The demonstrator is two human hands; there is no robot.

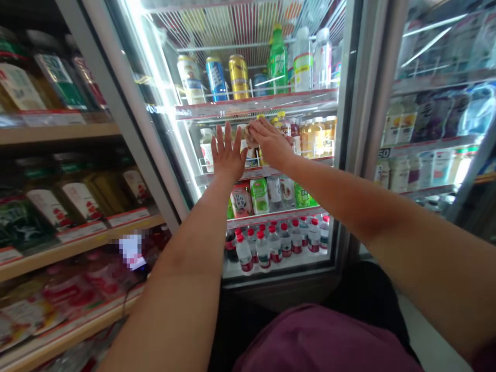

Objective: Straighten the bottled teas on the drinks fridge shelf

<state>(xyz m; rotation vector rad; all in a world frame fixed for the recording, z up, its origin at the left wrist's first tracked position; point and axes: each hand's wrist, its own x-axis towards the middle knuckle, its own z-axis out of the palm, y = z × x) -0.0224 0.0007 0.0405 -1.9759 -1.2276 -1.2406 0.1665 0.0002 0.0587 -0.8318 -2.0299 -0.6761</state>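
My left hand (pixel 229 157) is held up with its fingers spread, palm toward the glass door (pixel 267 168) of a lit drinks fridge, and it seems to rest flat on the pane. Beside it on the right, my right hand (pixel 271 142) has its fingers together over a small beige cloth (pixel 250 137), pressed to the glass at about the same height. Most of the cloth is hidden under the fingers. Behind the pane, both hands cover part of a shelf of bottles.
Inside the fridge stand cans (pixel 239 77), a green bottle (pixel 277 59) and red-capped bottles (pixel 275 245). Shelves of bottled drinks (pixel 81 199) line the left side. A metal door frame (pixel 372 129) and another drinks fridge (pixel 434 113) are at right.
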